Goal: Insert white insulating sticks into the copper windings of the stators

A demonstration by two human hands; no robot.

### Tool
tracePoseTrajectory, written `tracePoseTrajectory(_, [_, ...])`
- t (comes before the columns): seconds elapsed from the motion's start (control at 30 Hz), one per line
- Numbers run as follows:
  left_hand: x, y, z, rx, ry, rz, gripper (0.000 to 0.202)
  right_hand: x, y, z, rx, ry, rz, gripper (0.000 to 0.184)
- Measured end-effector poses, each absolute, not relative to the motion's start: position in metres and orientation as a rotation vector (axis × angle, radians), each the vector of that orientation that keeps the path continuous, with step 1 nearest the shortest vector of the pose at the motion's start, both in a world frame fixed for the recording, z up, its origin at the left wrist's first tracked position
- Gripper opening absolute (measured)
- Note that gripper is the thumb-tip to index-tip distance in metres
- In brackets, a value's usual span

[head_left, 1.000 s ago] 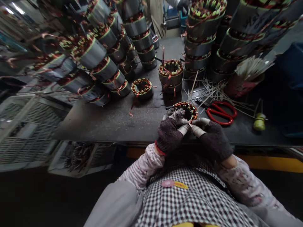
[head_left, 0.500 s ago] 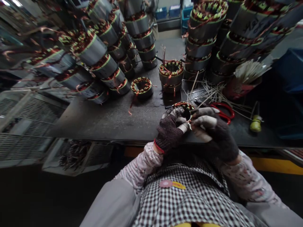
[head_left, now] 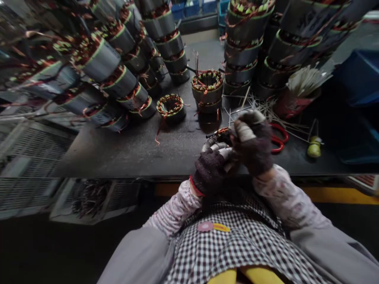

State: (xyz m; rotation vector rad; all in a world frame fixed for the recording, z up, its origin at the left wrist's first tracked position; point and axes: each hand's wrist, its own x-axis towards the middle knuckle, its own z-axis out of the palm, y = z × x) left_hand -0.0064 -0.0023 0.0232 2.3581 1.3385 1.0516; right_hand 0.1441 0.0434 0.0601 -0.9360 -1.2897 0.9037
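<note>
A motor stator (head_left: 220, 134) with copper windings lies at the near edge of the dark workbench (head_left: 133, 150), mostly covered by my hands. My left hand (head_left: 211, 165), in a dark knitted glove with taped fingertips, is closed on the stator's near rim. My right hand (head_left: 251, 144), gloved the same way, is raised over the stator's far side with its fingers curled. What the right fingers pinch is hidden; it may be a thin white strip.
Tall stacks of wound stators (head_left: 118, 79) lean along the left and back; more stacks (head_left: 245, 47) stand at the back right. Two single stators (head_left: 171, 107) (head_left: 207, 88) sit mid-table. Red-handled scissors (head_left: 276, 138), loose white strips (head_left: 266, 110), a red cup of strips (head_left: 296, 98), a yellow spool (head_left: 314, 149).
My right hand has lifted from beside my left hand up and over the stator, covering most of it and part of the scissors. My left hand stays on the near rim.
</note>
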Motion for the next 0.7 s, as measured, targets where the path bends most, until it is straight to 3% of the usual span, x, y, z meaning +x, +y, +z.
tracePoseTrajectory(0.13, [-0.005, -0.004, 0.033, 2.222, 1.51, 1.048, 0.035, 0.154, 0.061, 0.047, -0.927, -1.398, 0.755, 0.034])
tracePoseTrajectory(0.23, [-0.002, -0.003, 0.039, 2.107, 1.601, 1.084, 0.02, 0.218, 0.063, 0.046, -1.164, -1.553, 0.702, 0.044])
tracePoseTrajectory(0.37, [0.005, 0.005, 0.039, 2.136, 1.605, 1.12, 0.007, 0.28, 0.08, 0.058, -1.982, -2.319, 0.253, 0.04])
tracePoseTrajectory(0.47, [0.007, 0.005, 0.035, 2.147, 1.614, 1.152, 0.005, 0.281, 0.095, 0.066, -2.021, -2.67, 0.244, 0.041])
tracePoseTrajectory(0.53, [0.002, -0.002, 0.03, 2.198, 1.578, 1.223, 0.016, 0.275, 0.097, 0.071, -1.996, -2.661, 0.219, 0.038])
tracePoseTrajectory(0.7, [-0.019, -0.024, 0.002, 2.267, 1.755, 1.363, 0.072, 0.292, 0.069, 0.07, -1.962, -2.484, 0.246, 0.034])
